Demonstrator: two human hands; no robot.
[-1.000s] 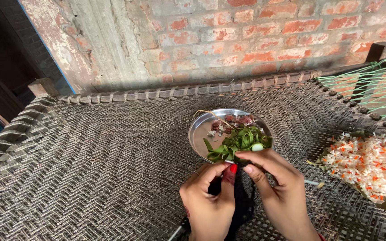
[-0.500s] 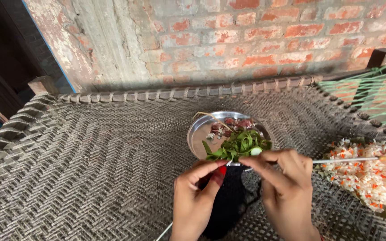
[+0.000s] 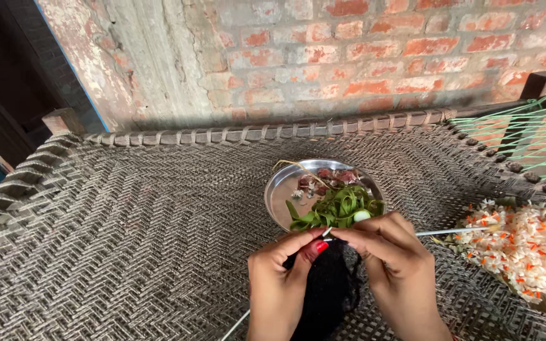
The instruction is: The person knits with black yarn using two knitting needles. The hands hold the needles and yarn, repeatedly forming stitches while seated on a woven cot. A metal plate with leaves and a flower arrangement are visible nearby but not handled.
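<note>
My left hand (image 3: 280, 276) and my right hand (image 3: 394, 260) meet fingertip to fingertip just in front of a round steel plate (image 3: 280, 189). Between the fingertips is a thin white thread (image 3: 451, 231) that runs off to the right toward a heap of white and orange flowers (image 3: 527, 246). Another length of the thread trails down to the lower left. Green leaf strips (image 3: 338, 209) and some dark red petals (image 3: 338, 177) lie on the plate. A black cloth (image 3: 325, 290) sits under and between my hands.
Everything rests on a woven rope cot (image 3: 127, 233) with a wooden frame post (image 3: 62, 120) at the back left. A weathered brick wall (image 3: 361, 50) stands behind it. A second cot with green cords (image 3: 529, 136) is at the far right.
My hands have lifted slightly and drawn together at the fingertips. The white thread now stretches out to the right toward the flower heap.
</note>
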